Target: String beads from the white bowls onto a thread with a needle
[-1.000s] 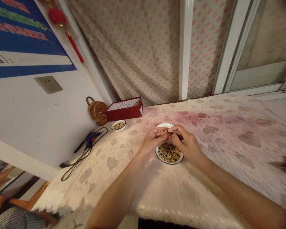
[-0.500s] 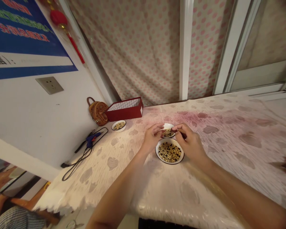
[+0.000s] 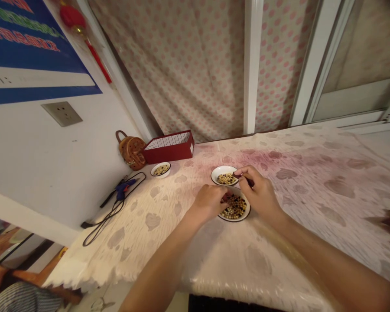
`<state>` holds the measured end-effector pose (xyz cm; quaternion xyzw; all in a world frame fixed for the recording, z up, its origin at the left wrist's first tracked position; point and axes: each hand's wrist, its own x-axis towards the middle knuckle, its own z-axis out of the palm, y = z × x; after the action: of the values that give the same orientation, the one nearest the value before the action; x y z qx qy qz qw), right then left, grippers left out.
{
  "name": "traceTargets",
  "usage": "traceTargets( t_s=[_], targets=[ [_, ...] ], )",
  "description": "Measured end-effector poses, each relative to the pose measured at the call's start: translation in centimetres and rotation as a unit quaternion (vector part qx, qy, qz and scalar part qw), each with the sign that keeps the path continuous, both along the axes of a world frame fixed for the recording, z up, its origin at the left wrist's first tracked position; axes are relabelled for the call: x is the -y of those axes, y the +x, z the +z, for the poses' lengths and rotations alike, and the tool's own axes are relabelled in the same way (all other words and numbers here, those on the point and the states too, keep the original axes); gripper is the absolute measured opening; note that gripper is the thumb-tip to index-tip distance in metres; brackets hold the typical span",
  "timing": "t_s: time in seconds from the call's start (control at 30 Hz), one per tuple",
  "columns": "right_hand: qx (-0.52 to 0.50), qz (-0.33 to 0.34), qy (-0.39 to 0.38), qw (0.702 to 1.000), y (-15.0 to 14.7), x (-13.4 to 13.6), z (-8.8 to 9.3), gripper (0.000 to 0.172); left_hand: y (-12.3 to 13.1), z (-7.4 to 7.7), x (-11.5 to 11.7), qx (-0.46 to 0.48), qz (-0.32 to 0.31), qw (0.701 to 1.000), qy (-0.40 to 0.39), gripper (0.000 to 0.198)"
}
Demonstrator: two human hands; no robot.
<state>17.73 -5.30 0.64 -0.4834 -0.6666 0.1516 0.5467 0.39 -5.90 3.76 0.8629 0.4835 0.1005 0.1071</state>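
My left hand (image 3: 209, 200) reaches down into the near white dish (image 3: 249, 210), its fingertips bent together among small yellow and black beads (image 3: 235, 208). Whether a bead sits between those fingers is hidden. At the right rim of a second white dish (image 3: 215, 174), just behind, is my right hand (image 3: 259, 188). Its thumb and fingers are closed in a pinch, and what they hold is too small to make out. This farther dish has a smaller heap of similar beads (image 3: 225, 178).
A small white bowl (image 3: 161, 175) of beads stands to the left, before an open red box (image 3: 172, 153) and a brown mini backpack (image 3: 131, 151). A blue glue gun (image 3: 121, 190) with a black cable lies near the wall. Someone in striped clothing (image 3: 24, 299) is at lower left.
My left hand has moved from the farther dish down and toward me into the near dish. My right hand stays pinched in nearly the same place.
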Motion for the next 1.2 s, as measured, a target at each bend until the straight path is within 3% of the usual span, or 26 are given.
traceTargets(
  t_s=[0.17, 0.27, 0.33, 0.43, 0.53, 0.63, 0.83, 1.2],
  targets=[
    [0.002, -0.001, 0.008, 1.000, 0.0, 0.0, 0.1, 0.015, 0.4, -0.8, -0.2, 0.044, 0.009, 0.999, -0.010, 0.032],
    [0.004, -0.002, 0.009, 1.000, 0.0, 0.0, 0.2, 0.014, 0.3, -1.5, -0.6, 0.187, 0.024, 0.980, -0.057, 0.028],
    [0.000, 0.008, 0.008, 1.000, 0.0, 0.1, 0.3, 0.014, 0.1, -2.0, -1.2, 0.328, 0.015, 0.938, -0.115, 0.023],
    [-0.010, 0.038, 0.006, 0.999, -0.1, 0.2, 0.3, 0.014, -0.2, -2.5, -2.0, 0.501, 0.000, 0.839, -0.211, 0.026],
    [-0.015, 0.062, 0.008, 0.998, -0.2, 0.4, 0.4, 0.013, -0.5, -2.6, -2.6, 0.585, 0.023, 0.764, -0.271, 0.038],
    [-0.014, 0.083, 0.003, 0.996, -0.2, 0.4, 0.5, 0.013, -0.6, -2.4, -2.7, 0.622, 0.042, 0.722, -0.300, 0.044],
    [0.001, 0.094, 0.012, 0.995, -0.3, 0.3, 0.3, 0.015, -0.5, -2.3, -2.6, 0.648, 0.049, 0.687, -0.325, 0.048],
    [0.016, 0.097, 0.000, 0.995, -0.3, 0.2, 0.2, 0.014, -0.2, -2.2, -2.2, 0.652, 0.048, 0.679, -0.334, 0.044]
  ],
)
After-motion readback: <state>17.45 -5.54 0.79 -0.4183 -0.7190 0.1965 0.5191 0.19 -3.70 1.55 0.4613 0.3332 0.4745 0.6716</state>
